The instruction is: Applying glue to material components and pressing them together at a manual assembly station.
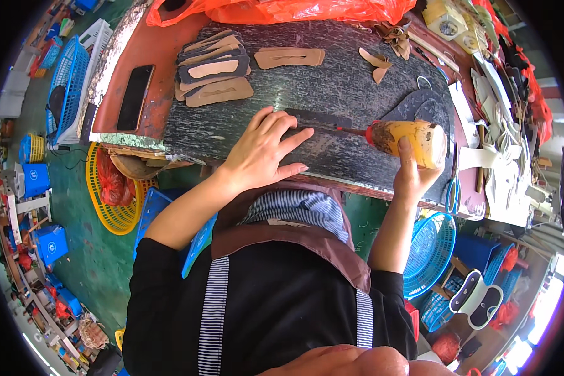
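A big red-brown table [163, 47] stretches out in front of the person, and a long, dark, scratched board [200, 131] lies on top. A shiny red plastic bag [294, 11] is spread along the far edge. To the left, on the floor, there is a yellow basket [116, 222] and a blue bin [50, 243] with a round white mark, too small to read.

The left hand [263, 147] is palm down with its fingers spread, holding nothing up. The right hand [415, 175] is wrapped around a squeeze bottle [413, 138]. The bottle is yellow, smeared with dark dirt, and has a red collar. It is tipped over so its thin spout points left.

On the far left of the board sits a messy pile of tan and dark flat pieces [216, 94]. A black phone [135, 97] lies left of it. To the right are blue-handled scissors [452, 195].

A thin, flat, dark strip [326, 119] lies on the board between the hands. The left fingertips are at its left end, and the spout tip is by its near right edge; I can't tell if it touches. Farther off are a tan piece with a slot [272, 59] and small tan scraps [375, 59].
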Tool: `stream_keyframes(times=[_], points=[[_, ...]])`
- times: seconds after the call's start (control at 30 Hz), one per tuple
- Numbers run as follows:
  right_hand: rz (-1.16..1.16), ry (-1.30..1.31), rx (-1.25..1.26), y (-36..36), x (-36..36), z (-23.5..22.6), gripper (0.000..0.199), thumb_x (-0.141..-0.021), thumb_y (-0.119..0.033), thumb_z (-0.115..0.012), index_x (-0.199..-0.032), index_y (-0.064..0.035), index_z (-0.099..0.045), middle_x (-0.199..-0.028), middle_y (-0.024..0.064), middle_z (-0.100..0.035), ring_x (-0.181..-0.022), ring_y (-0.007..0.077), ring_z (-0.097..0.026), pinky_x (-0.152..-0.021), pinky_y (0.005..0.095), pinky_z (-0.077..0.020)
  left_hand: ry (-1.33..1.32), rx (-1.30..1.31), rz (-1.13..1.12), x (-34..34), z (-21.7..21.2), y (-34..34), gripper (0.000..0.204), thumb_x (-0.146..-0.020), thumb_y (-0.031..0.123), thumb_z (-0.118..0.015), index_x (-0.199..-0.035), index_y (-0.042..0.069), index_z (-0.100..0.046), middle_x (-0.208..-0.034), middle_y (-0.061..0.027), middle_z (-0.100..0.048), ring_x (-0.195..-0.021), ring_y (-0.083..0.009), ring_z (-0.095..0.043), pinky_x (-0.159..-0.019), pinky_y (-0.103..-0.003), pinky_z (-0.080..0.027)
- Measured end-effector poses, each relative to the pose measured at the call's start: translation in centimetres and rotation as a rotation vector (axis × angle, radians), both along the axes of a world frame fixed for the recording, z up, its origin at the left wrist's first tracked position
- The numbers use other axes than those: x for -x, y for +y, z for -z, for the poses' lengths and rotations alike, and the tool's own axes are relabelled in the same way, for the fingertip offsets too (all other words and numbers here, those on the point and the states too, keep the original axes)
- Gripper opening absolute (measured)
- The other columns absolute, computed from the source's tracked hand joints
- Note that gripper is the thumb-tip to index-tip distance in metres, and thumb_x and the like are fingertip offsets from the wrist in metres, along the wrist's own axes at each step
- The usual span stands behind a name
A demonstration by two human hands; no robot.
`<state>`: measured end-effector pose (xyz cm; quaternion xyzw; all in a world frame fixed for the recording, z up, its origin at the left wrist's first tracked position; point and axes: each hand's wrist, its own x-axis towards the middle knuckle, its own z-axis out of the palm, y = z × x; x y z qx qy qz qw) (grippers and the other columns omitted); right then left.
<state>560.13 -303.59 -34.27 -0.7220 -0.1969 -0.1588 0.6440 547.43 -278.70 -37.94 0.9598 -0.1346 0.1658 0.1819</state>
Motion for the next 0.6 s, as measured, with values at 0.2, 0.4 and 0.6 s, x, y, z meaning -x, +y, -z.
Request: stream_keyframes(times=[0.2, 0.4, 0.6], points=[[0.006, -0.003, 0.001, -0.2, -0.2, 0.2, 0.044, -0.073, -0.008, -0.079, -0.112, 0.0002, -0.059, -0.098, 0.0109, -0.064, -0.083, 0.019, -0.062, -0.079, 0.0279, -0.0518, 0.01, -0.008, -0.008, 0.1, 0.1, 0.0, 0.055, -0.079, 0.037, -0.071, -0.128, 0.014, -0.061, -0.115, -0.0107, -0.05, -0.113, -0.0282, -0.049, -0.112, -0.048, -0.03], [-0.054, 0.105, -0.158, 0.7, -0.1, 0.5, 0.046, -0.072, -0.008, -0.079, -0.112, 0.0009, -0.059, -0.1, 0.0115, -0.063, -0.084, 0.0191, -0.062, -0.079, 0.0282, -0.0518, -0.035, 0.03, -0.004, 0.2, 0.3, 0.0, 0.054, -0.078, 0.034, -0.073, -0.127, 0.013, -0.062, -0.115, -0.0106, -0.052, -0.113, -0.028, -0.052, -0.112, -0.048, -0.032], [-0.09, -0.035, -0.006, 4.5, 0.6, 0.1, 0.049, -0.071, -0.009, -0.081, -0.114, 0.0016, -0.057, -0.102, 0.0123, -0.062, -0.086, 0.0195, -0.062, -0.079, 0.0292, -0.052, -0.096, 0.093, -0.002, 0.3, 0.6, 0.2, 0.051, -0.077, 0.031, -0.074, -0.123, 0.01, -0.063, -0.114, -0.0108, -0.055, -0.112, -0.0279, -0.054, -0.11, -0.048, -0.035]])
